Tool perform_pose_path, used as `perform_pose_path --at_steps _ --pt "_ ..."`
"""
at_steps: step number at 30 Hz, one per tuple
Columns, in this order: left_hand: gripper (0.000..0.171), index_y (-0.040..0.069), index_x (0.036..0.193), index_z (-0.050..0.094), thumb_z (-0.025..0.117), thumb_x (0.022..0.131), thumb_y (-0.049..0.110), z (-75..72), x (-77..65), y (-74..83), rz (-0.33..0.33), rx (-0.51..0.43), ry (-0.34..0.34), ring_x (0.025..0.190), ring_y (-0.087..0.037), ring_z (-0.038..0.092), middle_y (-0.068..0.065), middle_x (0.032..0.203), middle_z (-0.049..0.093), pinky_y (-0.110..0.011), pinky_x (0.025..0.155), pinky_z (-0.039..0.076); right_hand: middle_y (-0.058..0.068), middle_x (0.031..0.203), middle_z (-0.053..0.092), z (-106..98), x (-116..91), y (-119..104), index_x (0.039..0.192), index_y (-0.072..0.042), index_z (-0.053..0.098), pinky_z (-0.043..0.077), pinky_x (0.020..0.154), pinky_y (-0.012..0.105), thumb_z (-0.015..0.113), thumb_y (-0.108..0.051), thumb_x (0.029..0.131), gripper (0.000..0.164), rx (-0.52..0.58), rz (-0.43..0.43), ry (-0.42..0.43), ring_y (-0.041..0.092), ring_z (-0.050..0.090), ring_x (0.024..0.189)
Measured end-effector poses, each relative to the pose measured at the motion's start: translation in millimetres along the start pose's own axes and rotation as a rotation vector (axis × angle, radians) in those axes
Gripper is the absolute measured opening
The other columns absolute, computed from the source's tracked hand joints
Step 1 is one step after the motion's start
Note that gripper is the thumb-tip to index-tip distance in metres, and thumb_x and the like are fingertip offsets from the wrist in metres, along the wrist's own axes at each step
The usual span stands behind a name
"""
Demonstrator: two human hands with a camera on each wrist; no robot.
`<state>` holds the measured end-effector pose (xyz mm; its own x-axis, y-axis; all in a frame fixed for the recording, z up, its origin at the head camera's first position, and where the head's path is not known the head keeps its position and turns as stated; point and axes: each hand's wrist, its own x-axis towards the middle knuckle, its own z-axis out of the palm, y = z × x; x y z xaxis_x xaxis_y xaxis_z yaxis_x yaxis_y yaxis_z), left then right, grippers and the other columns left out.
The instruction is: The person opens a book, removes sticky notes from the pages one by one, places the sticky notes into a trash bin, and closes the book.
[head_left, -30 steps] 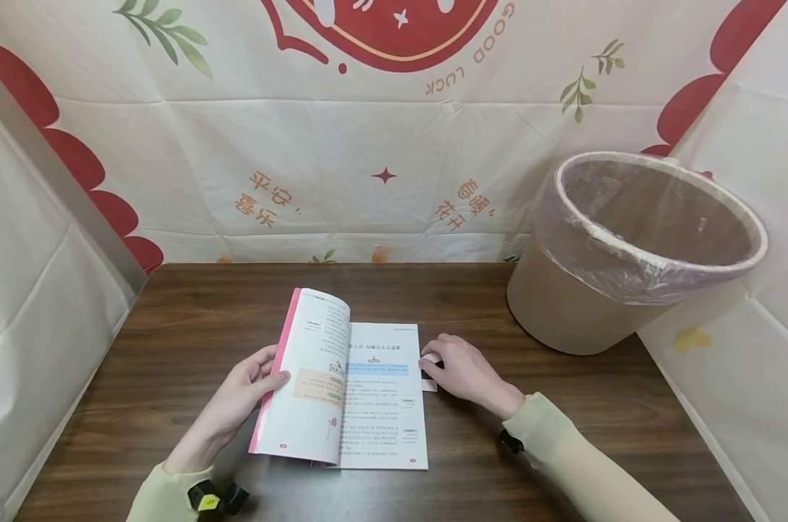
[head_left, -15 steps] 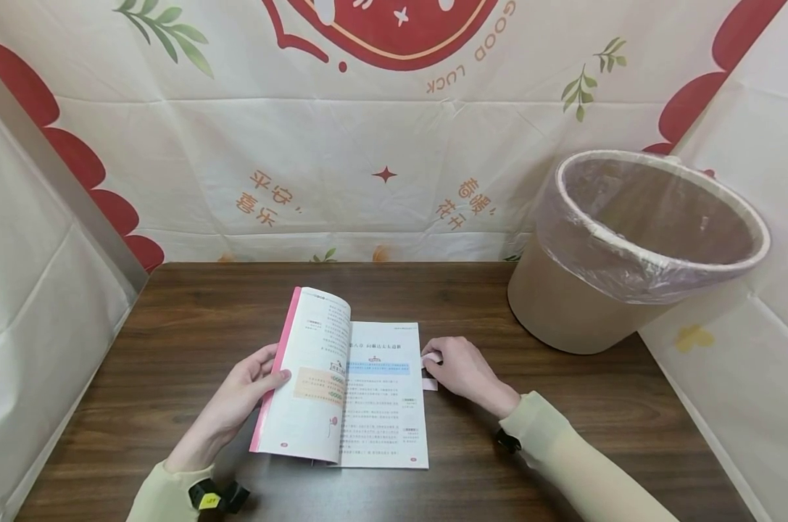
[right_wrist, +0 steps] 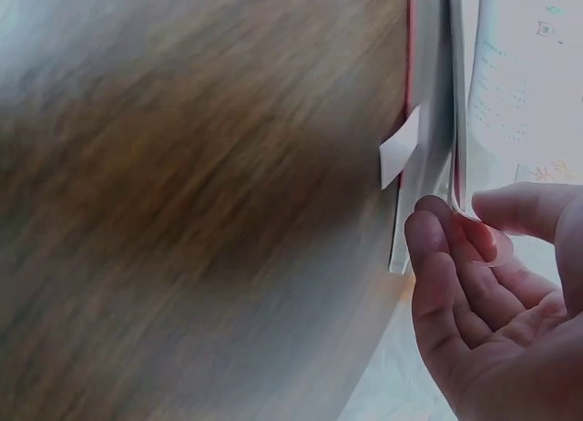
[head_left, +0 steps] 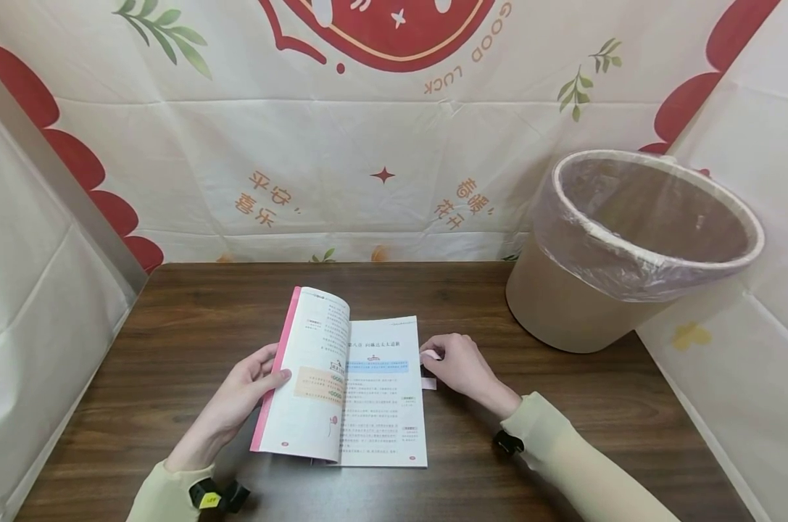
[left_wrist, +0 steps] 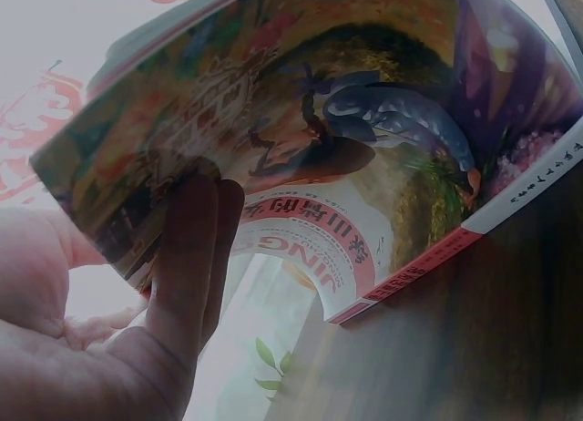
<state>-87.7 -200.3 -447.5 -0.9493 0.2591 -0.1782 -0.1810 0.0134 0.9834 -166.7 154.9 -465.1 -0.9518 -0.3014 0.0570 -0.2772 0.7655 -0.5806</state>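
Note:
An open book (head_left: 383, 406) with a pink-edged cover lies on the wooden table, its left pages raised. My left hand (head_left: 246, 388) grips that raised side, thumb on the page edge and fingers behind; the left wrist view shows those fingers against the illustrated cover (left_wrist: 392, 120). At the book's right edge, my right hand (head_left: 462, 366) pinches a small pale paper tab (head_left: 430, 354) between thumb and fingers. In the right wrist view the tab (right_wrist: 487, 243) curls beside the page edges. A second pale pink tab (head_left: 429, 383) sticks out just below that hand.
A beige trash bin (head_left: 576, 312) lined with a clear plastic bag stands at the back right of the table (head_left: 191, 312). Behind the table hangs a white cloth (head_left: 341, 138) with red and leaf prints. Both wrists carry black straps.
The upper right corner of the right-hand page has risen slightly. My right hand has shifted only a little, still pinching the tab. My left hand keeps its hold on the book.

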Motion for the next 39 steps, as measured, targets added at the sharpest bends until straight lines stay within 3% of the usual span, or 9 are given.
perform_pose_path --at_steps 7,23,34,39 --pt "0.062 -0.002 0.145 0.031 0.061 0.094 0.018 0.1 0.3 -0.6 -0.008 -0.003 0.001 0.094 -0.031 0.067 -0.020 0.122 0.060 -0.044 0.077 0.054 -0.011 0.073 0.063 -2.6 0.4 -3.2 0.086 -0.016 0.075 0.042 0.052 0.029 0.068 -0.018 0.084 0.007 0.084 0.060 -0.015 0.010 0.051 0.057" --pt "0.062 -0.002 0.145 0.032 0.061 0.094 0.018 1.1 1.2 -1.1 -0.010 0.001 0.007 0.094 -0.030 0.067 -0.020 0.121 0.061 -0.044 0.076 0.054 -0.008 0.076 0.066 -7.7 0.1 -9.4 0.088 -0.012 0.075 0.046 0.053 0.027 0.067 -0.016 0.084 0.009 0.191 0.085 -0.015 0.011 0.056 0.062" --pt "0.061 -0.002 0.144 0.032 0.061 0.094 0.019 0.9 1.8 -0.7 -0.006 -0.004 0.002 0.093 -0.031 0.067 -0.020 0.121 0.061 -0.045 0.076 0.055 -0.008 0.074 0.066 -9.1 1.7 -12.4 0.086 -0.014 0.075 0.046 0.061 0.028 0.074 -0.026 0.080 0.014 0.221 0.136 -0.021 0.013 0.057 0.067" --pt "0.062 -0.002 0.145 0.032 0.061 0.094 0.019 1.0 2.2 -0.3 -0.009 0.000 0.001 0.093 -0.031 0.067 -0.020 0.121 0.061 -0.044 0.076 0.055 -0.007 0.075 0.066 -10.5 2.0 -13.7 0.086 -0.013 0.074 0.047 0.062 0.028 0.075 -0.023 0.080 0.012 0.250 0.146 -0.024 0.012 0.058 0.067"
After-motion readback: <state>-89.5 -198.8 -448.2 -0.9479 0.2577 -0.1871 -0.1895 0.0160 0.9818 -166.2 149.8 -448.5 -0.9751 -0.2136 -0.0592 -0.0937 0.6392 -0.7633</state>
